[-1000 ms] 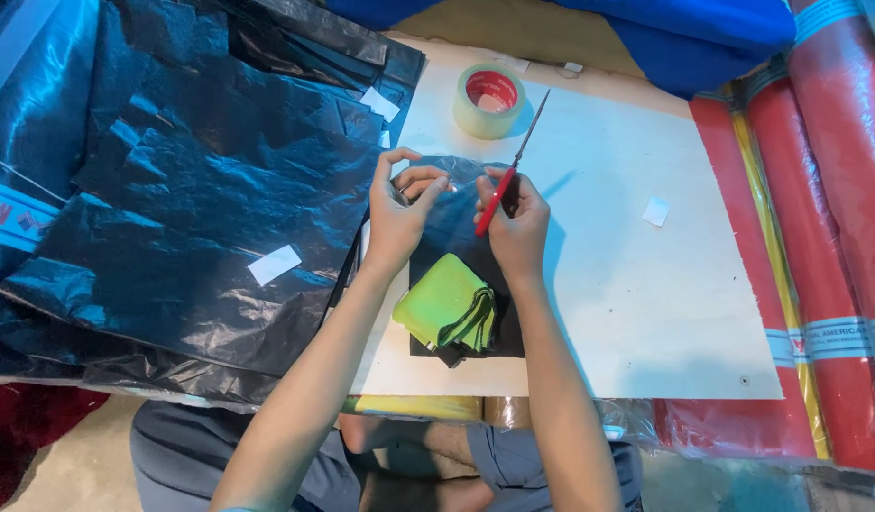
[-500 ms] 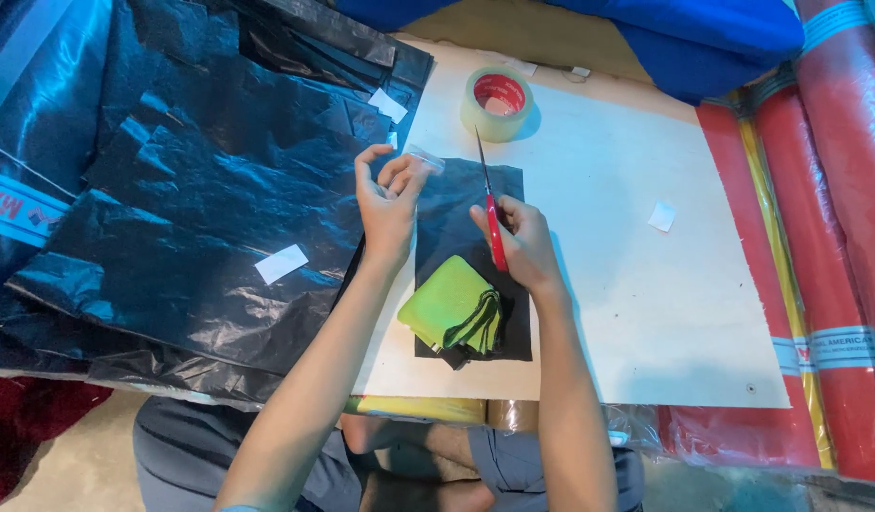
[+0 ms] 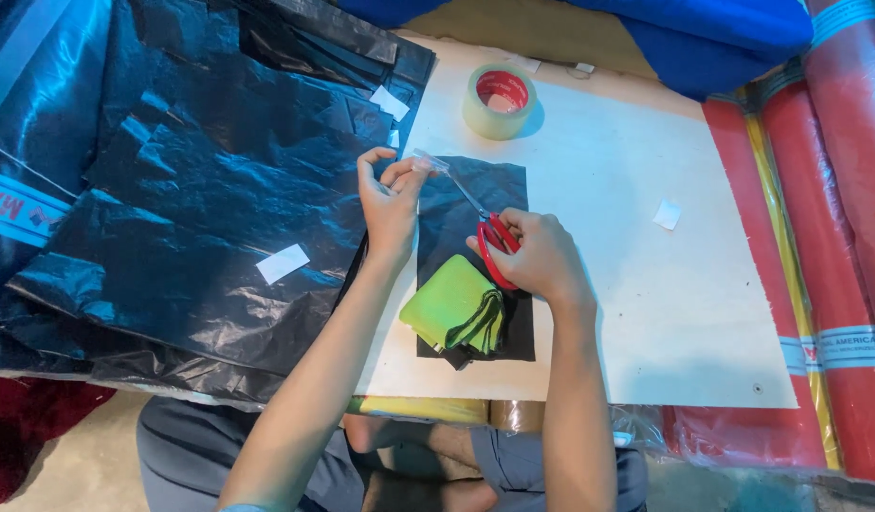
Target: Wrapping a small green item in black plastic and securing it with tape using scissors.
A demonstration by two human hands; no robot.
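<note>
Landmark: black sheet [image 3: 485, 190], lying flat on the white board [image 3: 646, 313].
Green pouch [image 3: 451, 308]: folded, resting on the near end of the sheet, black straps beside it.
Right hand [image 3: 542, 256]: over the sheet's middle, grip closed through the red scissors [image 3: 494, 242], blades pointing at the tape strip.
Left hand [image 3: 390, 204]: at the sheet's left edge, fingertips pinching a clear tape strip [image 3: 430, 163] taut.
Tape roll [image 3: 499, 100]: just beyond the sheet's far edge.
Bags [image 3: 191, 190]: black plastic, heaped left of the sheet.
Progress: strip pulled, seemingly not yet snipped; pouch looks unwrapped, so wrapping and taping remain.
</note>
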